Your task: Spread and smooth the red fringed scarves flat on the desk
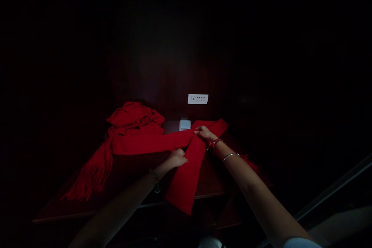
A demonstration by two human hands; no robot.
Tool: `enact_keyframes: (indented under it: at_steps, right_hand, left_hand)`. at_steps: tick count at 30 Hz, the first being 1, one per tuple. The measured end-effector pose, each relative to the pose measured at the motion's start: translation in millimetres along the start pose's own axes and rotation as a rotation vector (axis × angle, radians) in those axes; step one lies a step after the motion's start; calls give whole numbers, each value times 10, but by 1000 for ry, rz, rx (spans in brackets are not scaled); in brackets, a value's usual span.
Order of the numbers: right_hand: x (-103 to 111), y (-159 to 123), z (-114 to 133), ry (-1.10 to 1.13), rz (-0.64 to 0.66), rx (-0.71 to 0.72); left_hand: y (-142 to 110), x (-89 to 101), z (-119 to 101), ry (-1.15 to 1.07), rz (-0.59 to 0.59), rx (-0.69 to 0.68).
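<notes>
A long red scarf (151, 142) lies across a dark wooden table (124, 170). It is bunched at the back left, and fringe trails toward the front left. One band runs right and crosses another band that hangs over the front edge. My left hand (176, 159) is closed on the edge of the hanging band. My right hand (205, 133), with bracelets on the wrist, pinches the scarf where the bands cross.
A white socket plate (198, 99) sits on the dark wall behind the table. A small pale card or box (185, 124) lies at the back of the table. The surroundings are very dark. A pale slanted edge (334, 190) shows at the lower right.
</notes>
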State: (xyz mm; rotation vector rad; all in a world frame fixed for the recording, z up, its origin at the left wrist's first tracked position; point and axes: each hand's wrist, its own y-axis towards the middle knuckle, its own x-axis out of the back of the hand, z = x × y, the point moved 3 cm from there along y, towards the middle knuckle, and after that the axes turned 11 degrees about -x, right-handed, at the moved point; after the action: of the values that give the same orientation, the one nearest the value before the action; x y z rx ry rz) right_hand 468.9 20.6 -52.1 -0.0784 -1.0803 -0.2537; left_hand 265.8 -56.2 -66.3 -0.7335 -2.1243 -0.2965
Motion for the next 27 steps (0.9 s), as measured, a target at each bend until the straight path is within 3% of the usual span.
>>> enact_keyframes:
  at_steps: [3,6,11,14,18,24,27]
  right_hand:
    - [17,71,-2,14,-78,-5]
    - [-110,95,53,-6,-155,-9]
    - [-311,89,143,-29,-203,2]
    - [-217,150,183,-35,-232,27]
    - [-91,159,255,-67,-254,46]
    - [-330,-322,382,-172,-321,90]
    - [-548,-581,359,-245,-195,134]
  left_hand:
    - [40,206,139,-38,-27,-7]
    - [23,268,266,-26,-50,6]
    - [-79,102,253,-34,-61,-48]
    - [-138,-6,154,-63,-14,-84]
    - [-203,-30,72,182,-31,-101]
    - [-273,-34,180,489,-75,-176]
    - [-337,-69,251,499,-102,-197]
